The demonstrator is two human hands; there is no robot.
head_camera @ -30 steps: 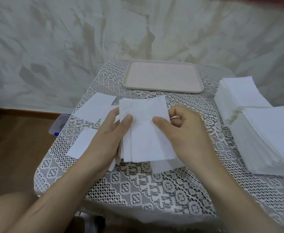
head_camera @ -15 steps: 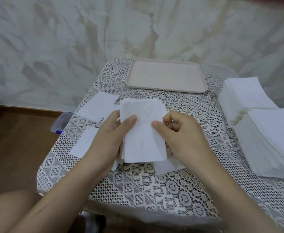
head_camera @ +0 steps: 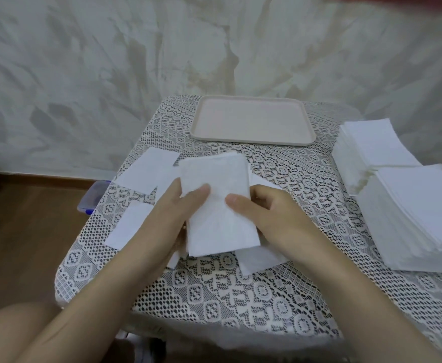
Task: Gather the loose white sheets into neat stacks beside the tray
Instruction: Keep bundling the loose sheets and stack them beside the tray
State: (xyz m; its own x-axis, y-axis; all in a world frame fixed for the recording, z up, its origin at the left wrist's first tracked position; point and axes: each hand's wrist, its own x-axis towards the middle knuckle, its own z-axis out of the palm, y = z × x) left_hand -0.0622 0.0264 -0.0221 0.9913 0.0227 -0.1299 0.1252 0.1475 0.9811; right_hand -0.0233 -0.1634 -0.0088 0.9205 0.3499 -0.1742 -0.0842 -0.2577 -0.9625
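Mid-gather. A bundle of sheets (head_camera: pixel 219 205) is held just above the middle of the surface (head_camera: pixel 240 297), near side of the tray (head_camera: pixel 252 121). Left hand (head_camera: pixel 178 205) grips its left edge, thumb on top. Right hand (head_camera: pixel 264 213) pinches the right edge, fingers curled. Loose sheets (head_camera: pixel 148 170) lie to the left and under the bundle; two stacks (head_camera: pixel 418 210) sit to the right. Next, probably: square the edges, then pick up the remaining loose sheets.

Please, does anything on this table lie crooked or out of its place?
Yes. Several loose white paper sheets lie at odd angles on the white lace tablecloth, around the white sheet bundle that the left hand and the right hand hold. The near tall white stack at the right edge leans, its sides fanned out.
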